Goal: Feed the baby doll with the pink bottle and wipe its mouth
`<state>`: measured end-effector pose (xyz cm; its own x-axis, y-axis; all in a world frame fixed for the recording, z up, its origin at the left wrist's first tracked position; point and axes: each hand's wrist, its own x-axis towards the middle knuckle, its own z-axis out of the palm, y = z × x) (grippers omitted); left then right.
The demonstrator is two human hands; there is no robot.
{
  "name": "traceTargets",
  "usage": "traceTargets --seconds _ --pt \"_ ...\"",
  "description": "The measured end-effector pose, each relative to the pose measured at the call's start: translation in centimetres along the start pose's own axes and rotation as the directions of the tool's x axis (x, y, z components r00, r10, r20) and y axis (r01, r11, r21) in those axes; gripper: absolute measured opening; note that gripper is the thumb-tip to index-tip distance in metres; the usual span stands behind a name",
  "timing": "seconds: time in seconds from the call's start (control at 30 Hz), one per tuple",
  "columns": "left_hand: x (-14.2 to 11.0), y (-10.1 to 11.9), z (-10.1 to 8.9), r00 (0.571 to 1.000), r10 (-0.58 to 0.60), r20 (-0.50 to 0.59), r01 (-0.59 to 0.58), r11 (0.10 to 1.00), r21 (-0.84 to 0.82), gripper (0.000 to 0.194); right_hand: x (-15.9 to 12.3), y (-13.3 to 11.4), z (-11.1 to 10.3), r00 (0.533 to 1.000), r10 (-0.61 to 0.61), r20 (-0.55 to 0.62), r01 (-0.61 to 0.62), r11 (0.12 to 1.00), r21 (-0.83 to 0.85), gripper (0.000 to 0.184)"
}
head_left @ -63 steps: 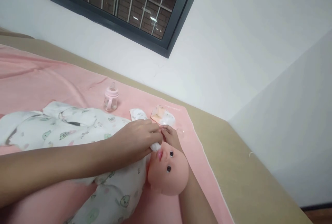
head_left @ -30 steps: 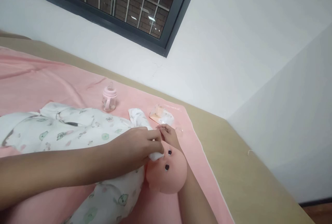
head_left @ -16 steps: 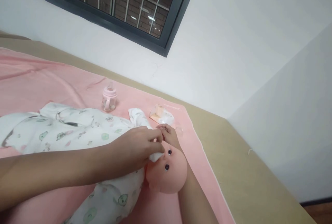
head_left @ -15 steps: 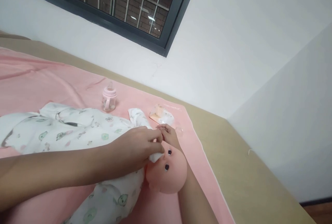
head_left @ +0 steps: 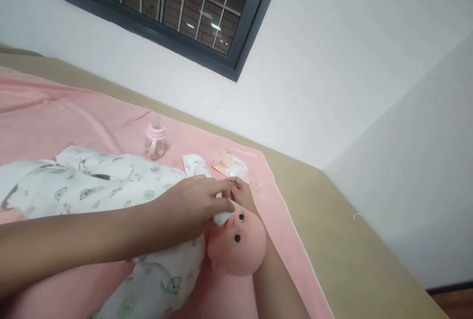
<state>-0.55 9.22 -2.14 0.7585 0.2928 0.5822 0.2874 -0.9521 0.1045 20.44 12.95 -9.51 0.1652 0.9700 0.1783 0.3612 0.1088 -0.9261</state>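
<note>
A baby doll in white printed clothes lies on its back, its bald head resting on my right forearm. My left hand reaches across the doll's chest, fingers pinched on a small white tissue pressed at the doll's mouth. Part of the tissue is hidden beneath the fingers. From under the neck, my right hand comes up on the far side, its bent fingers at the doll's shoulder. My left hand covers some of that contact.
On the pink sheet a baby bottle with pink cap and handle stands behind the doll. A small white and orange packet lies beyond my right hand. The tan surface meets a white wall with a barred window.
My left hand and the tissue have shifted slightly up at the doll's mouth, and a bit of the red mouth shows now. The right arm and the doll have barely moved.
</note>
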Motion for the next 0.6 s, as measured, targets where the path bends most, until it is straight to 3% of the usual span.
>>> traceTargets --seconds 0.2,0.37,0.6 --pt "0.8 0.1 -2.7 0.980 -0.154 0.125 0.186 0.932 -0.312 0.027 0.8 2.2 0.0 0.996 0.060 0.067 -0.068 0.990 0.127 0.017" --pt "1.0 0.2 -2.7 0.949 -0.183 0.257 0.245 0.941 -0.234 0.026 1.2 2.9 -0.1 0.995 0.051 0.087 -0.061 0.991 0.122 0.024" --pt "0.4 0.2 -1.3 0.936 -0.211 0.280 0.266 0.948 -0.173 0.021 1.5 3.0 -0.2 0.994 0.040 0.102 -0.054 0.989 0.140 0.023"
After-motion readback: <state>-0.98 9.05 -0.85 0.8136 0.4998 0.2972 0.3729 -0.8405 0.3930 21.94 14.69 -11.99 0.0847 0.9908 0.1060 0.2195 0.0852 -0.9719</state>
